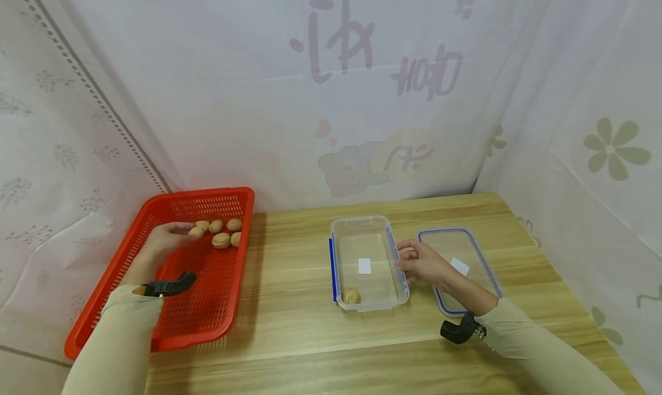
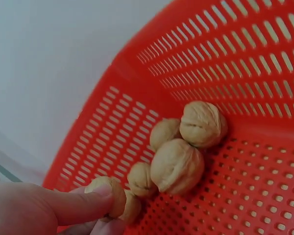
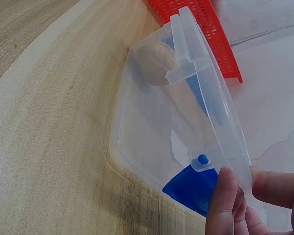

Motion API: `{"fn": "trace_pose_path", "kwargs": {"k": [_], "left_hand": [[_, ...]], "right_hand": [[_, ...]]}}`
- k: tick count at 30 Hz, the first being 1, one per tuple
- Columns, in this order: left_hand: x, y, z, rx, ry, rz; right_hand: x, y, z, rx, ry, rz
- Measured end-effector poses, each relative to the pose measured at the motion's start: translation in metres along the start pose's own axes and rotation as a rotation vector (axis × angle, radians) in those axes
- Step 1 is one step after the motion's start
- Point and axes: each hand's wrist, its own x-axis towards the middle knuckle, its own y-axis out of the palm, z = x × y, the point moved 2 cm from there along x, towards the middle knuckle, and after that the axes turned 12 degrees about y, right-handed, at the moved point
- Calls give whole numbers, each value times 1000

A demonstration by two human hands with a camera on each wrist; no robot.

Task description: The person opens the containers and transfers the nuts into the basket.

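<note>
In the red basket (image 1: 207, 280) my left hand (image 1: 168, 241) pinches a walnut (image 2: 112, 197) between thumb and fingers. Several other walnuts (image 1: 221, 241) lie close by against the basket's far end. Right of the basket stands a clear plastic container (image 1: 347, 251) with blue side latches and no lid on it. One walnut (image 1: 352, 295) sits in its near left corner. My right hand (image 1: 421, 263) holds the container's right wall, with thumb and fingers at the rim beside a blue latch (image 3: 193, 188).
A clear lid (image 1: 473, 242) with a blue seal lies flat to the right, partly under my right forearm. The wooden table (image 1: 295, 337) meets patterned white cloth (image 1: 248, 96) at the back and sides.
</note>
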Motion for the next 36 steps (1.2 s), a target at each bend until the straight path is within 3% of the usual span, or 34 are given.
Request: {"fn": "trace_pose_path", "kwargs": {"k": [9,15,25,36], "left_hand": [[10,10,13,53,90,78],[13,12,22,9,35,83],[11,16,33,61,-7,45],[12,18,33,116,10,40]], "right_hand": [[0,0,0,-4,6,-3],[0,1,0,-1,8,-6],[1,0,-1,0,10,-1],[2,-1,-2,-4,4,-8]]}}
